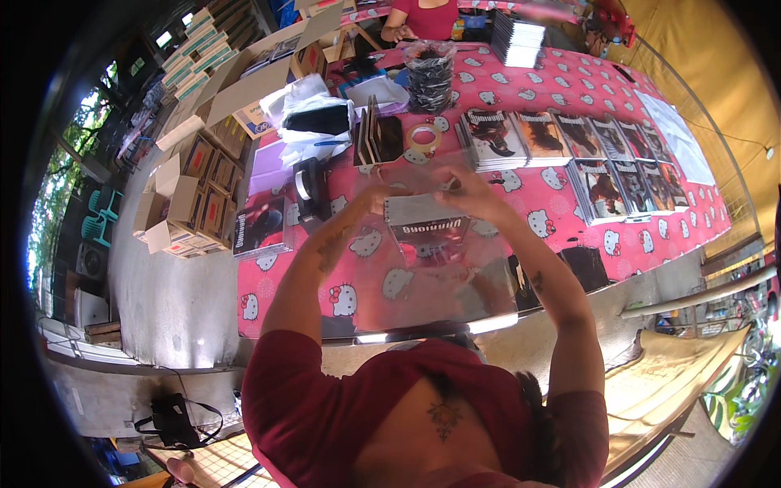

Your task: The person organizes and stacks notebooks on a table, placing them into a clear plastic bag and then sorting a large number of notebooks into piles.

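In the middle of the table edge nearest me, a small stack of dark-covered booklets (429, 237) stands with its pale edge up, inside or beneath a clear plastic sheet or bag (439, 297). Which of the two I cannot tell. My left hand (379, 198) is closed at the left end of the stack. My right hand (472, 193) curls its fingers over the right end, seemingly pinching the plastic. Glare on the film blurs the fingertips. Beyond my hands lies a roll of tape (423, 138); a black tape dispenser (310, 189) is to the left.
Rows of booklets (598, 150) fill the right of the pink patterned table (488, 98). A tall booklet stack (517, 41) and a dark plastic-wrapped bin (429, 77) stand farther back. Cardboard boxes (191, 195) crowd the left. Across the table sits another person (427, 18).
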{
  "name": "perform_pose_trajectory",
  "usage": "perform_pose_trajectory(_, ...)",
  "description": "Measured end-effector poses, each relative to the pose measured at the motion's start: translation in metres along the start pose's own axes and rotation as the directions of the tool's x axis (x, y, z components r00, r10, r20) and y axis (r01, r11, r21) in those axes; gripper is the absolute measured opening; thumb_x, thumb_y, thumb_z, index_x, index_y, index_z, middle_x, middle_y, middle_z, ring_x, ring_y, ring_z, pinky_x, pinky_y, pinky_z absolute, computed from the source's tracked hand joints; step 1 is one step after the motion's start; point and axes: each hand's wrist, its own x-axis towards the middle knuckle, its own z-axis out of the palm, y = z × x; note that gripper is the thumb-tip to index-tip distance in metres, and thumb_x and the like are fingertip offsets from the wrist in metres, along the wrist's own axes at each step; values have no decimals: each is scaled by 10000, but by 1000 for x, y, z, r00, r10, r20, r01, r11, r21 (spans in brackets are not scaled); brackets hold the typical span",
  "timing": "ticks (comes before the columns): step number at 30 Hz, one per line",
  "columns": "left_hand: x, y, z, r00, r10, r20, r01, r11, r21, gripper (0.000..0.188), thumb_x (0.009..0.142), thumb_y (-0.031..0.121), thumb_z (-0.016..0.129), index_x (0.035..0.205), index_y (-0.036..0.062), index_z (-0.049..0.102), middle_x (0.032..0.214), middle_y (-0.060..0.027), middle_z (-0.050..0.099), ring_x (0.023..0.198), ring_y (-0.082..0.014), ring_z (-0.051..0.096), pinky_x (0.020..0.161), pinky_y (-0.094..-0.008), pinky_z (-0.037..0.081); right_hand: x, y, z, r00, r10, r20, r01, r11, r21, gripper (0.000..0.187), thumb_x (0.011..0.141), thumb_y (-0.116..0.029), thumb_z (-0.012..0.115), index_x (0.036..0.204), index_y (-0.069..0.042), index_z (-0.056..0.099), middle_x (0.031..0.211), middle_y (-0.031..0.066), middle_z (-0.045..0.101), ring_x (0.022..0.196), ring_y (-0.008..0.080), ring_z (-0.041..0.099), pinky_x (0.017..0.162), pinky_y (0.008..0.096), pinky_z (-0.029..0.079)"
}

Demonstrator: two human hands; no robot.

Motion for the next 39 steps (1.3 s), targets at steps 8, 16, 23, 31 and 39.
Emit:
perform_pose_trajectory(8, -81, -98, 121, 537, 729, -424, -637, 680, 363, 789, 682, 30, 807, 1383, 19, 445, 1307, -91, 557, 1268, -198, 465, 1066, -344, 368, -64, 52, 46, 988, 131, -80, -80, 885, 459, 850, 818, -357, 786, 1461, -59, 318, 1393, 106, 477, 1278, 265, 486, 1015, 407, 430)
perform_pose_trajectory(16, -216, -88, 112, 133, 630, -765, -698, 607, 379, 454, 738, 113, 794, 1117, 18, 563, 976, -72, 643, 868, -151, 624, 776, -289, 512, -13, -43, 89, 998, -66, 3, 52, 804, 593, 757, 956, -421, 604, 1526, -103, 220, 1419, 115, 438, 1247, 220, 474, 1037, 356, 372)
perform_pose_trajectory(23, -295, -125, -49, -313, 248, -917, -860, 336, 384, 521, 787, 182, 792, 1109, -21, 437, 939, -111, 617, 762, -196, 632, 628, -323, 551, -80, 54, 97, 903, 345, -255, -95, 741, 665, 559, 993, -486, 489, 1411, -120, 439, 1294, 99, 515, 1108, 208, 578, 920, 350, 451)
perform_pose_trajectory(31, -259, -129, -111, -461, -158, -873, -814, 467, 345, 889, 759, 344, 809, 1309, -112, 280, 1262, -261, 498, 1116, -321, 575, 912, -405, 509, -163, 58, 60, 792, 488, -367, -117, 711, 693, 471, 998, -401, 534, 1333, -73, 489, 1177, 75, 573, 997, 178, 613, 830, 302, 472)
perform_pose_trajectory(39, -264, -105, -54, -735, -114, -669, -121, 992, -37, 793, 892, 625, 485, 1270, -69, 550, 1133, -315, 596, 1124, -418, 537, 961, -454, 413, -300, 112, -24, 660, 527, -535, -185, 805, 564, 350, 956, -361, 622, 1092, -39, 642, 1035, 52, 663, 955, 147, 623, 818, 300, 464)
